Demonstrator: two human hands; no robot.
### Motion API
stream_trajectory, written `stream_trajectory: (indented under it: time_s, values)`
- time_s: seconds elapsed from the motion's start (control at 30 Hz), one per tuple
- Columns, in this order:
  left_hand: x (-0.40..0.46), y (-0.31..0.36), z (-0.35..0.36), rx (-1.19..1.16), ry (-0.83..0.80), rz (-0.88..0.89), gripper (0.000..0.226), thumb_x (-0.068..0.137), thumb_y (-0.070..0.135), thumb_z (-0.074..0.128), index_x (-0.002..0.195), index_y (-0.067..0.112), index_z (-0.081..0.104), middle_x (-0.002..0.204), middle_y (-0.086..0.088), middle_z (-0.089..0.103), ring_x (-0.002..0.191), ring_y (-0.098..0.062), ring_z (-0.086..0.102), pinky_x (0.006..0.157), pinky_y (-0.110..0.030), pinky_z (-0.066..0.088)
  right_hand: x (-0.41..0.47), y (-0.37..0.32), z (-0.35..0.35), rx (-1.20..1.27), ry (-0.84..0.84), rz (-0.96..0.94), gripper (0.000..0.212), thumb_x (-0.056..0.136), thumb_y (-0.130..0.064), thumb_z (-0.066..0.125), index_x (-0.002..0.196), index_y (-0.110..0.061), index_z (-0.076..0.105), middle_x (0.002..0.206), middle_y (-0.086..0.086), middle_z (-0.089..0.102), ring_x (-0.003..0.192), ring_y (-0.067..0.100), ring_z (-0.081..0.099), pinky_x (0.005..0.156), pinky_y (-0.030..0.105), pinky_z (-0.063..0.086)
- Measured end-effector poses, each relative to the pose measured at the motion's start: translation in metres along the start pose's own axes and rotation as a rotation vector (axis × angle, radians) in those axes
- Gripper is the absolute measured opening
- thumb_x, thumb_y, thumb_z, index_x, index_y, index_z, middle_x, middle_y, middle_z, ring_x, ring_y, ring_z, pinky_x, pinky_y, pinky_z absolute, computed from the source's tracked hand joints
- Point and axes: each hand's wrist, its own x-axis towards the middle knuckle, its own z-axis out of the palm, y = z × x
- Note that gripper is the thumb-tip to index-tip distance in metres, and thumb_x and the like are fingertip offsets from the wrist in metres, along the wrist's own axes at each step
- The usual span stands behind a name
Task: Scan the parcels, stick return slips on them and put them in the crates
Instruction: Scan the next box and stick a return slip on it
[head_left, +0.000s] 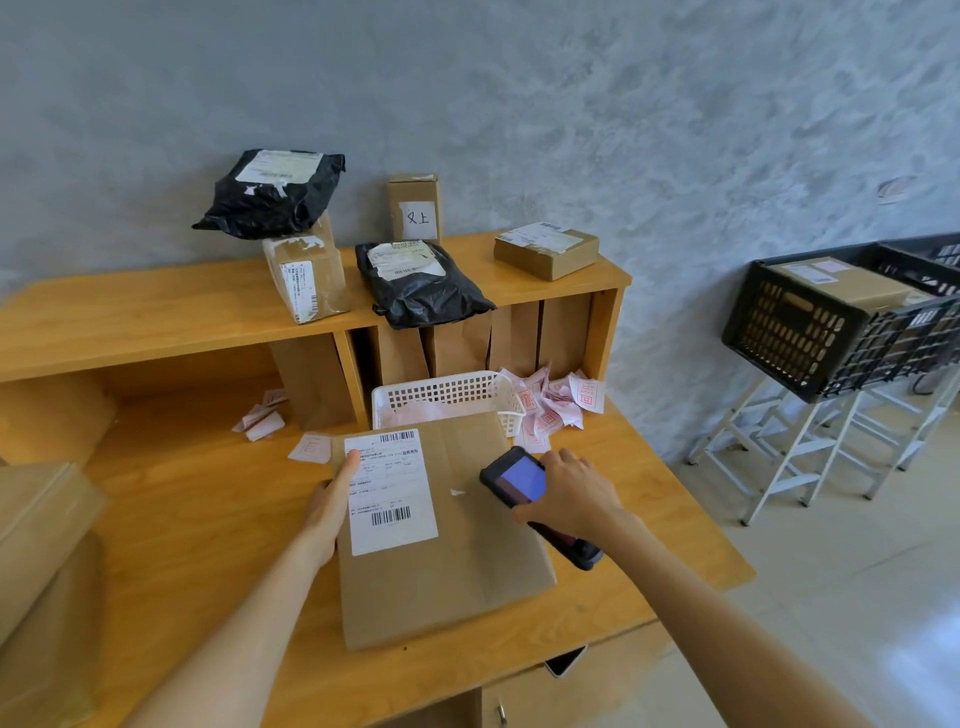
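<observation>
Parcel (457, 545) lies flat, long axis running away; label (390, 491) upward.

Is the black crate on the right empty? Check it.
No, the black crate already holds a brown box with labels on its top.

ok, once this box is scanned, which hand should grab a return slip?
Left, probably. The right hand grips the scanner, while the left hand only steadies the box by its edge. A loose slip lies just beyond its fingertips.
</observation>
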Motion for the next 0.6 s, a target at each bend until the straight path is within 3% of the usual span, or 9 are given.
stream_trajectory:
  time_s: [0.13, 0.3, 0.6]
  values:
    - [0.009, -0.014, -0.002, 0.096, -0.049, -0.074, 0.047, 0.092, 0.063, 0.043, 0.103, 0.026, 0.070, 0.097, -0.004, 0.075, 0.092, -0.025, 0.071, 0.077, -0.037, 0.053, 0.008, 0.015, 0.014, 0.055, 0.027, 0.196, 0.081, 0.076, -0.064, 0.064, 0.131, -0.009, 0.041, 0.124, 0.005, 0.048, 0.114, 0.027, 0.047, 0.083, 0.032, 0.045]
    - [0.010, -0.015, 0.013, 0.186, -0.002, -0.095, 0.048, 0.094, 0.060, 0.044, 0.092, 0.019, 0.070, 0.085, -0.001, 0.072, 0.078, -0.018, 0.067, 0.060, -0.026, 0.045, 0.016, 0.033, 0.044, 0.133, -0.027, 0.363, 0.083, 0.077, -0.064, 0.064, 0.131, -0.006, 0.041, 0.129, 0.007, 0.047, 0.122, 0.029, 0.045, 0.091, 0.036, 0.044]
    - [0.030, -0.032, 0.015, 0.334, 0.065, -0.087, 0.063, 0.092, 0.067, 0.039, 0.092, 0.013, 0.071, 0.087, -0.003, 0.072, 0.081, -0.021, 0.067, 0.069, -0.032, 0.051, 0.047, 0.048, 0.062, 0.300, -0.028, 0.477, 0.087, 0.073, -0.069, 0.064, 0.127, -0.003, 0.045, 0.122, 0.010, 0.051, 0.112, 0.030, 0.053, 0.091, 0.042, 0.049]
